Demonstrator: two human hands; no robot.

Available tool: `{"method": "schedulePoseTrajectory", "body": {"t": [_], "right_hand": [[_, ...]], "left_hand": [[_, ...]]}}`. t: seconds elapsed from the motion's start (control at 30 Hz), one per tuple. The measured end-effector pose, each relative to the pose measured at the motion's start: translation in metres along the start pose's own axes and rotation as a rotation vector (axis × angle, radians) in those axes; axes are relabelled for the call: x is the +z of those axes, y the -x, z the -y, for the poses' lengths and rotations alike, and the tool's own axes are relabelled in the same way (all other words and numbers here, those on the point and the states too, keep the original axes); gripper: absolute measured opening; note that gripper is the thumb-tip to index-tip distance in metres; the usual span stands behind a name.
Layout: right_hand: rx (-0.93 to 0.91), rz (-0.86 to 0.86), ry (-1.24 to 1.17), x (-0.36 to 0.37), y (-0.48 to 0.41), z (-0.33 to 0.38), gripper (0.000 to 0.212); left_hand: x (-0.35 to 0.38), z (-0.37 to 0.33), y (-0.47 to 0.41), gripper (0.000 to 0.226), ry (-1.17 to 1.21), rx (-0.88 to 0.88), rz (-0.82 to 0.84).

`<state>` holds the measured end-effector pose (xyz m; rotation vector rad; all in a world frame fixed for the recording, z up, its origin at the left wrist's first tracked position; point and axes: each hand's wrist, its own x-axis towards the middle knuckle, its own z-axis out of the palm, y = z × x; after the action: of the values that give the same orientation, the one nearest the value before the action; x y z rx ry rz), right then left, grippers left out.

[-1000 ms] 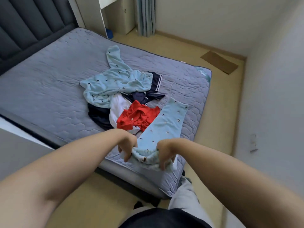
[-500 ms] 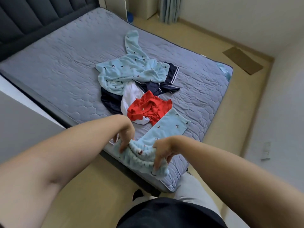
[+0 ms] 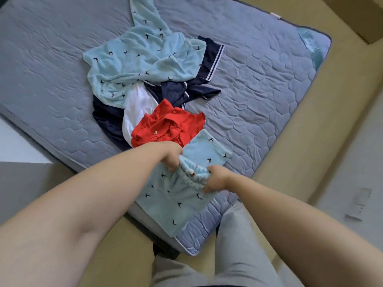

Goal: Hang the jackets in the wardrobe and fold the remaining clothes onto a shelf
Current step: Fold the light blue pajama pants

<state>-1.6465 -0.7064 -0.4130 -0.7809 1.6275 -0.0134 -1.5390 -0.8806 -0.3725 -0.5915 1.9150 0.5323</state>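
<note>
Both hands are on the light blue pyjama bottoms [image 3: 176,201], just below the middle of the frame. The left hand [image 3: 172,157] grips one end of the bunched elastic waistband [image 3: 191,172], fingers curled down into the cloth. The right hand [image 3: 215,180] clutches the other end, fingers tucked under the ruffled edge. Between the two fists, close together, the waistband stands up in a short gathered ridge. Below the hands the bottoms lie spread flat on the grey quilted mattress [image 3: 259,90], reaching to its near edge at lower centre. Above the hands one leg runs up and to the right, flat on the quilt. Just above the left hand sits a crumpled red garment [image 3: 170,125], touching that leg. To its left is a white garment [image 3: 138,104], with a navy garment [image 3: 207,61] showing from under the heap on both sides, its white-striped trim toward the upper right. Across the top of the pile lies a light blue top [image 3: 141,59] with the same small dark marks, one sleeve stretching to the top edge of the frame. Tan floor [image 3: 342,100] fills the right side, with a flat brown piece of cardboard [image 3: 356,15] in the upper right corner. The person's grey trouser legs [image 3: 238,245] show at the bottom.
</note>
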Motion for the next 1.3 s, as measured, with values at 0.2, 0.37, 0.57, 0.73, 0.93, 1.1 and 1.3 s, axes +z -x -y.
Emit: {"method": "schedulePoseTrajectory", "body": {"t": [0.2,0.37,0.57,0.73,0.93,1.1,1.3], "right_hand": [[0.051,-0.058,0.033,-0.084,-0.137,-0.073,0.033],[0.09,-0.076,0.021,-0.101,-0.225,-0.122,0.031],[0.146,0.004,0.098,-0.101,-0.291,-0.155,0.033],[0.163,0.101,0.149,-0.117,-0.325,-0.156,0.079],[0.03,0.24,0.03,-0.137,-0.348,-0.125,0.082],[0.065,0.22,-0.115,-0.125,-0.358,-0.12,0.063],[-0.076,0.238,-0.18,-0.117,-0.319,-0.104,0.051]], "left_hand": [[-0.038,-0.021,-0.156,0.054,0.115,-0.06,-0.169],[-0.032,-0.028,-0.256,0.051,0.243,-0.138,-0.358],[-0.012,-0.03,-0.335,0.041,0.232,-0.204,-0.377],[-0.008,-0.035,-0.369,0.039,0.214,-0.237,-0.409],[0.045,-0.047,-0.341,0.043,0.312,-0.378,-0.988],[0.151,-0.056,-0.298,0.081,0.323,-0.336,-0.842],[0.189,-0.027,-0.317,0.143,0.449,-0.448,-0.519]]}}
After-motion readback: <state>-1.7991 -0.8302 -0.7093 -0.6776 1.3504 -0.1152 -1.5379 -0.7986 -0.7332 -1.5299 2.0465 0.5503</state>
